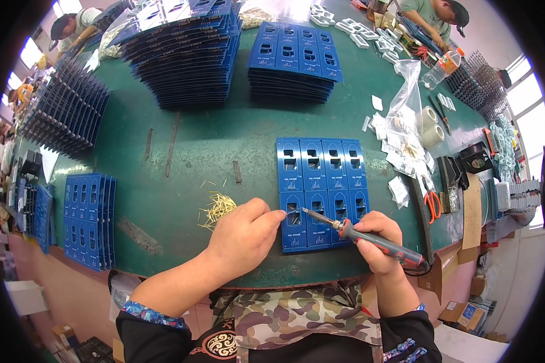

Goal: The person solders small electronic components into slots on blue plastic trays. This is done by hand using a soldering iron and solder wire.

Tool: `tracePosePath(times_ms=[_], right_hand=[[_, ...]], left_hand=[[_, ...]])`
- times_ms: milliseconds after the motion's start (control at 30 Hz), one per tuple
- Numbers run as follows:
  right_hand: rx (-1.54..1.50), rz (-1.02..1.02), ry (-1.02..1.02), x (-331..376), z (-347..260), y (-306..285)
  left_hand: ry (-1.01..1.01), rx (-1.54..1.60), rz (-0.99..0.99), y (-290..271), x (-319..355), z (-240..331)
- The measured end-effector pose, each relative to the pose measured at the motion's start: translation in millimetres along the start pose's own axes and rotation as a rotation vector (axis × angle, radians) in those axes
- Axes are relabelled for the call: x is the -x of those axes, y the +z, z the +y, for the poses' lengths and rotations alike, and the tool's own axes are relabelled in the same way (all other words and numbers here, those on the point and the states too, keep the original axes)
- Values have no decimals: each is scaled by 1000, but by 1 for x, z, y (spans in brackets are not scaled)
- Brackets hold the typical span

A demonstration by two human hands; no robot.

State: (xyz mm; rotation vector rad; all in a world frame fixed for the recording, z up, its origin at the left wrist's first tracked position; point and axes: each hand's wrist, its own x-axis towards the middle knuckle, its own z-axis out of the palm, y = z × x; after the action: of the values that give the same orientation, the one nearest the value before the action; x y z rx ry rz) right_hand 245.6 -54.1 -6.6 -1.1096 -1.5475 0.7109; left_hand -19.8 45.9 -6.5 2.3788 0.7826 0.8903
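My right hand [378, 242] grips a soldering iron [378, 241] with a grey and red handle, its tip angled left over a blue circuit board panel [321, 168]. The panel lies flat in front of me, with two rows of cut-out windows. At its near left part, my left hand [245, 236] is closed in a pinch on a thin metal pin [292, 212], which looks close to the iron's tip. Whether they touch is too small to tell. Beside my left hand lies a loose pile of yellow pins [220, 209].
Tall stacks of blue panels [188, 60] stand at the back, with more panels [91, 221] at the left. To the right lie a clear plastic bag [406, 97], white tape rolls [430, 127], orange-handled scissors [432, 206] and a black fan [475, 158]. Two other people work across the table.
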Motion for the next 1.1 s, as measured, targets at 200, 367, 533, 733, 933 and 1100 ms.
tracePosePath(times_ms=[200,367,533,733,933,1100], right_hand=[[54,-33,-40,-4,-2,2],[75,-54,-53,-6,-3,2],[89,-59,-41,-7,-4,3],[65,-35,-33,-4,-2,2],[67,-21,-37,5,-4,-4],[58,-26,-44,8,-3,-3]], left_hand=[[1,-2,-4,0,0,-1],[-2,-13,-18,0,-1,-1],[-1,-24,-23,1,1,-2],[-3,3,-6,1,1,-1],[36,37,-38,0,4,0],[45,35,-69,1,5,0]])
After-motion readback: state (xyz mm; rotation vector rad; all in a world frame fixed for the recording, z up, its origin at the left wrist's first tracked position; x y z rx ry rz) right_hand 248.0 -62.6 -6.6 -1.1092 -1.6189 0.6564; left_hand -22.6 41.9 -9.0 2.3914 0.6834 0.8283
